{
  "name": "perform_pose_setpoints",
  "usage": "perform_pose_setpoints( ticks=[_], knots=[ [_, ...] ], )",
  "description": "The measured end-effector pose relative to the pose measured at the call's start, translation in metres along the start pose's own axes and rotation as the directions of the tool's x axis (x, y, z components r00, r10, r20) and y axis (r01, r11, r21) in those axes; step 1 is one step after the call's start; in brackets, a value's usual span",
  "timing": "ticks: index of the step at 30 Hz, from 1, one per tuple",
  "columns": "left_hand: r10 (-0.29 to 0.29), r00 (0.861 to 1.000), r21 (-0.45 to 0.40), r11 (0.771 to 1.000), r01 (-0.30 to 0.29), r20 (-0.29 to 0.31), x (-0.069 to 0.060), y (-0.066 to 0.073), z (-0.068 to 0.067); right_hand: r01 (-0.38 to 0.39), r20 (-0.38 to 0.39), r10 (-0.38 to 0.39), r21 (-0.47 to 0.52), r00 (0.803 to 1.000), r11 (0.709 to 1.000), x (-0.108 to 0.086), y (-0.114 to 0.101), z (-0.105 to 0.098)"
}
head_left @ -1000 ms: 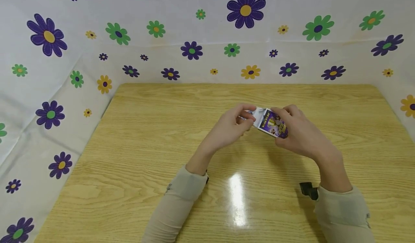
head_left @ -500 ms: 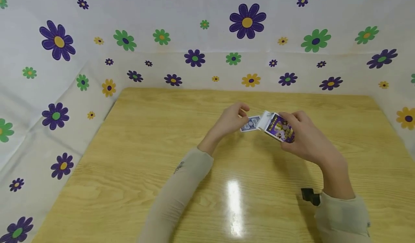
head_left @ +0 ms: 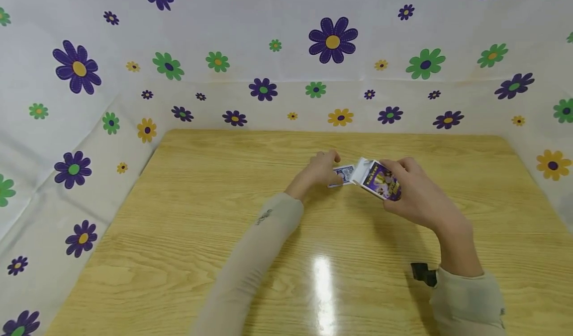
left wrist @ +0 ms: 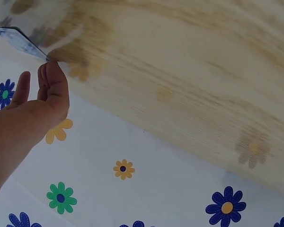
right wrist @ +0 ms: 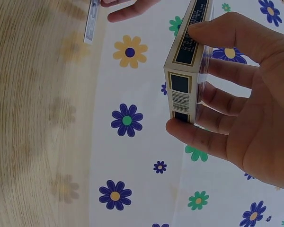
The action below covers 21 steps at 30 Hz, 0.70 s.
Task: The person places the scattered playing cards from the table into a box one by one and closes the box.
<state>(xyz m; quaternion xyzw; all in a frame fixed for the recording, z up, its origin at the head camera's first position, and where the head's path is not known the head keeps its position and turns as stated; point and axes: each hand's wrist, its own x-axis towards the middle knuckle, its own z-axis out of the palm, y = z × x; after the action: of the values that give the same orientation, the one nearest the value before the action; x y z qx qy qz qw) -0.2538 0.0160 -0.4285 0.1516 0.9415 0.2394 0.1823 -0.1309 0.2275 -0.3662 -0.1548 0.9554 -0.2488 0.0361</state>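
In the head view my right hand (head_left: 421,196) grips a purple card box (head_left: 381,180) tilted, its white flap (head_left: 359,170) lifted at the left end. The right wrist view shows my thumb on one side of that box (right wrist: 185,71) and fingers at the other, near a barcode. Blue-backed playing cards (head_left: 345,172) lie beside the flap, low over the table. My left hand (head_left: 317,170) holds their left end, thumb in front of the blue back. In the left wrist view curled fingertips meet a corner of the cards (left wrist: 22,43); part of the thumb is cut off.
A wood-grain table (head_left: 201,216) lies under both hands. White flowered cloth (head_left: 250,32) rises behind it and at the sides. A black strap piece (head_left: 424,274) sticks out at the right sleeve (head_left: 467,301).
The cards show outside the box, which has moved a little away from them. My left hand first came off the cards, then reached down onto their left end. The right hand keeps its grip.
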Motion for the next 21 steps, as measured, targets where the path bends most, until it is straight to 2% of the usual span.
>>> perform_pose_setpoints(
  ticks=[5,9,15,21],
  knots=[
    [-0.037,0.999,0.033,0.999,0.037,-0.017,-0.002,0.001,0.001,0.001,0.002,-0.001,-0.008,1.0,1.0,0.001,-0.002,0.0],
    [-0.042,0.999,0.073,0.996,0.043,-0.019,-0.004,-0.001,0.003,-0.001,0.006,0.001,-0.01,1.0,1.0,0.002,-0.003,0.001],
    [-0.017,1.0,0.054,0.998,0.016,0.01,-0.005,-0.006,0.003,-0.002,0.008,0.002,-0.013,1.0,1.0,0.002,-0.003,0.003],
    [-0.025,0.998,0.045,0.999,0.023,0.05,-0.008,-0.009,0.003,0.008,0.001,-0.008,-0.022,1.0,1.0,0.002,-0.001,0.004]
  ],
)
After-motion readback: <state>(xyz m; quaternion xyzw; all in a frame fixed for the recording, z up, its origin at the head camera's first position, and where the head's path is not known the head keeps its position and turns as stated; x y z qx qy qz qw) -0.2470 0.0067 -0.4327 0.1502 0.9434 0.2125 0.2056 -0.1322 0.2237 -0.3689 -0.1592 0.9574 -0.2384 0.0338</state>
